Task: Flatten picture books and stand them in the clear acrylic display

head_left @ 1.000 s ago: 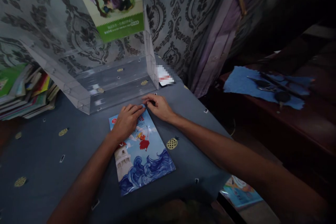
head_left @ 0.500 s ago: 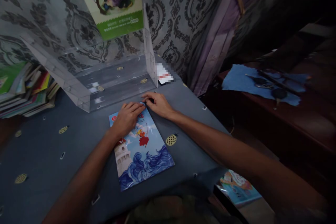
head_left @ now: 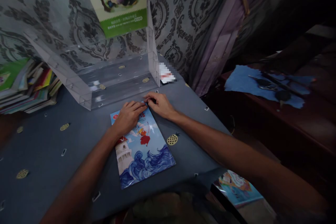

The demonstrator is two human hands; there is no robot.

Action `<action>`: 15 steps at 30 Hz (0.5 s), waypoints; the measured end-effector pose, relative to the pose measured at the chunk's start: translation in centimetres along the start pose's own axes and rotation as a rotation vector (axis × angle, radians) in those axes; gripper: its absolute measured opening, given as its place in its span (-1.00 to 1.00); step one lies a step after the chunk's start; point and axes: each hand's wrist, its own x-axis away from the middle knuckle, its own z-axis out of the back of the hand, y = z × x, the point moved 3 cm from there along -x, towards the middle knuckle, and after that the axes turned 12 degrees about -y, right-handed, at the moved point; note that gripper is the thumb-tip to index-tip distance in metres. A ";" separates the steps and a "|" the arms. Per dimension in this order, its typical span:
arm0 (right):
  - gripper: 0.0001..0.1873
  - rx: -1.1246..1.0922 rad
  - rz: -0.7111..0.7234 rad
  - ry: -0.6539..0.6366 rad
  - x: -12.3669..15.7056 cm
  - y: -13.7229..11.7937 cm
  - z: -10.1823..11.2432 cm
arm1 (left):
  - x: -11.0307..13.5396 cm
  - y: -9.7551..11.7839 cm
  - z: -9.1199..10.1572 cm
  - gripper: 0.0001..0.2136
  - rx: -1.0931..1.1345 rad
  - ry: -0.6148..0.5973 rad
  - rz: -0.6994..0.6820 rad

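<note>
While left hand (head_left: 128,117) lies flat on the book (head_left: 143,154), fingers together, right hand (head_left: 160,105) pinches its far corner. Book sits near the worktop's (head_left: 47,147) far edge.

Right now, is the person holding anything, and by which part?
Nothing is lifted. The left hand lies flat on the far end of the picture book; the right hand touches its far right corner; whether it pinches cannot be told.

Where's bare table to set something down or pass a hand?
Widest: cloth left of the picture book, bounded by book stack and clear case. Narrower strip right of the book, to the cloth's edge. Crowded at the book's far edge, where left hand and right hand meet before the case.
</note>
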 end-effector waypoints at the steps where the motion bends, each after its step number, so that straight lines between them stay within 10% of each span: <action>1: -0.65 0.011 0.001 0.004 0.1 -0.1 -0.1 | 0.1 0.0 0.0 -0.56 0.005 0.008 -0.008; 15: -0.62 0.032 0.077 -0.045 1.6 -0.3 0.0 | 0.2 0.0 0.0 -0.67 -0.018 0.073 -0.064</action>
